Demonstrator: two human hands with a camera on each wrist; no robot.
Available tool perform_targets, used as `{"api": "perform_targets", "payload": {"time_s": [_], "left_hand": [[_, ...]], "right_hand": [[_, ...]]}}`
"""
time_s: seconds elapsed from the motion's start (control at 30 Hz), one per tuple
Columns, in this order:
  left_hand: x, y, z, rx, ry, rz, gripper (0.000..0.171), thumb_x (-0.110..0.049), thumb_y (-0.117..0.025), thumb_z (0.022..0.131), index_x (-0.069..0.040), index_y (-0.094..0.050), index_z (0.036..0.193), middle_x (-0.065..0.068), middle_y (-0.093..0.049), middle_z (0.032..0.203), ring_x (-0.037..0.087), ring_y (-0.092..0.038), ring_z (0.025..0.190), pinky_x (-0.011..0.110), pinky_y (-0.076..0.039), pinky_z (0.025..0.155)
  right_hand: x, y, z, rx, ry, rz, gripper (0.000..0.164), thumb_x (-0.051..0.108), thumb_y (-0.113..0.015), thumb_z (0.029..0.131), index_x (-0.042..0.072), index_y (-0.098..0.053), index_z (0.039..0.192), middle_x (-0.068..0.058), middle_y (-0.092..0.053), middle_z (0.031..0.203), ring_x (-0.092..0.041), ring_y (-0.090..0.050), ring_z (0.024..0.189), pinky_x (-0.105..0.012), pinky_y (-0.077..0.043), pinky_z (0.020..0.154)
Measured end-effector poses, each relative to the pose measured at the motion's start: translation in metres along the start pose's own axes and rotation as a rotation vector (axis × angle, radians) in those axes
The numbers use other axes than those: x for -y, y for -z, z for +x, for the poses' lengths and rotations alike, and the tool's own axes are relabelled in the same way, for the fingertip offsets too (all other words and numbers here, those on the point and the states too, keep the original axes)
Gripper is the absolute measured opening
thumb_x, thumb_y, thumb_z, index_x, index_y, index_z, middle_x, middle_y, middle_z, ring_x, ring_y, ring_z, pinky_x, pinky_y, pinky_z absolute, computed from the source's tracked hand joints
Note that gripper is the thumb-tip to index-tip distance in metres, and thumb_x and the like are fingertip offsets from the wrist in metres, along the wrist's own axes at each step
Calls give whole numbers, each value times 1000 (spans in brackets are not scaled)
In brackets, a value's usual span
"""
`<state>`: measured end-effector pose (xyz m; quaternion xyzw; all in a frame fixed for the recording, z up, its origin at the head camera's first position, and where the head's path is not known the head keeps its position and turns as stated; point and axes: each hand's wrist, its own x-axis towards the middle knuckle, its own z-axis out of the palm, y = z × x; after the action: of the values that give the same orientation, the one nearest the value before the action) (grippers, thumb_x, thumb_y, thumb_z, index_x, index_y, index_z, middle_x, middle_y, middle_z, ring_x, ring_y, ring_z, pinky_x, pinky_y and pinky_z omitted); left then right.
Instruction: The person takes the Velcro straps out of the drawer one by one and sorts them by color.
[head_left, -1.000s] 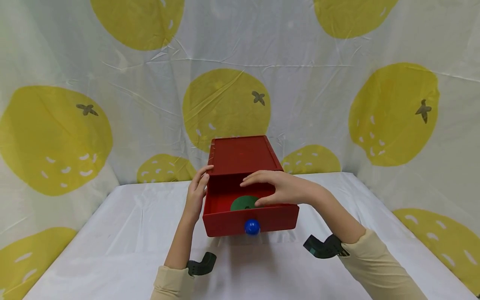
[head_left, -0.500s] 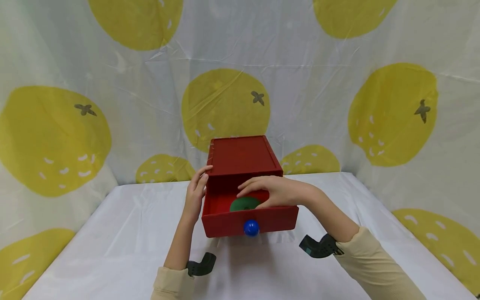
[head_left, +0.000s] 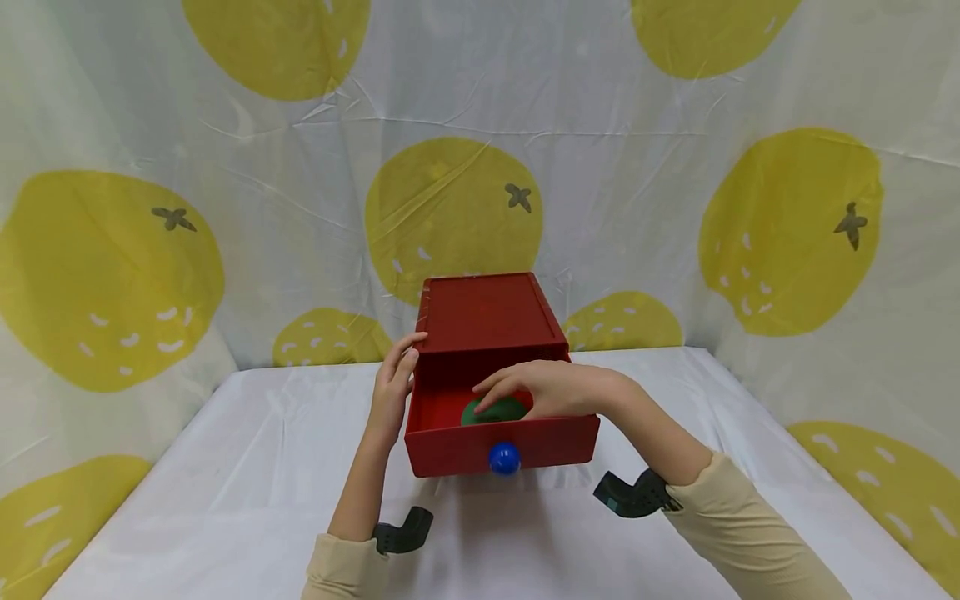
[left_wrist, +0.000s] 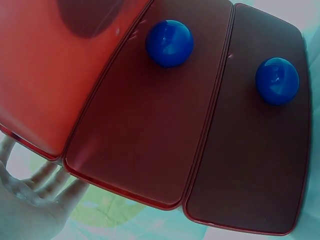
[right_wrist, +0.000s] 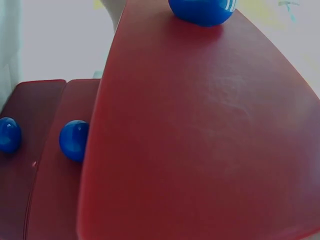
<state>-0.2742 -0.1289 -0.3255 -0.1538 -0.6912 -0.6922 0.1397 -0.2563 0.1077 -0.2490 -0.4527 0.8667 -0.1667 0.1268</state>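
A red cabinet (head_left: 491, 312) stands mid-table in the head view, its top drawer (head_left: 457, 452) pulled out, with a blue ball knob (head_left: 504, 458) on the front. Inside lies a smooth green round object (head_left: 504, 410), partly hidden by fingers and the drawer front. My right hand (head_left: 555, 388) reaches over the drawer's right side and grips this object, fingers bent over it and thumb tip hidden behind the front. With fairly straight fingers, my left hand (head_left: 390, 396) rests against the cabinet's left side; in the left wrist view that hand (left_wrist: 35, 200) shows along the cabinet's edge.
Below the open drawer are two closed drawers with blue knobs (left_wrist: 170, 44). White cloth (head_left: 300, 467) covers the table. A curtain (head_left: 615, 208) printed with yellow fruit hangs behind and at both sides. Each wrist wears a dark camera mount (head_left: 403, 530).
My right hand has lowered into the drawer and its fingers have closed onto the green round object, which sits slightly differently. The left hand and cabinet have stayed put.
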Motion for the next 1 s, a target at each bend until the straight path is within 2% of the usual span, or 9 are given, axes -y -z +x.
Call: {"api": "perform_targets", "payload": {"time_s": [0.4, 0.73, 1.0], "left_hand": [[0, -1, 0, -4, 2, -9, 35, -31, -41, 96, -17, -48, 127, 3, -45, 132, 17, -43, 117, 51, -32, 99], [1, 0, 1, -4, -6, -7, 34, -31, -41, 96, -17, -48, 126, 4, -46, 131, 18, -44, 119, 53, -32, 100], [1, 1, 2, -5, -6, -3, 35, -31, -41, 96, -17, -48, 127, 4, -46, 131, 18, -44, 118, 53, -32, 100]], "right_hand": [[3, -1, 3, 28, -52, -28, 38, 35, -65, 81, 30, -60, 119, 8, -46, 135, -15, -39, 128, -38, -38, 98], [4, -1, 4, 41, -72, 33, 40, 37, -67, 78, 31, -59, 117, 9, -43, 138, -15, -37, 129, -37, -38, 97], [5, -2, 5, 46, -74, 25, 41, 37, -66, 79, 31, -57, 118, 7, -41, 140, -14, -38, 128, -37, -38, 97]]}}
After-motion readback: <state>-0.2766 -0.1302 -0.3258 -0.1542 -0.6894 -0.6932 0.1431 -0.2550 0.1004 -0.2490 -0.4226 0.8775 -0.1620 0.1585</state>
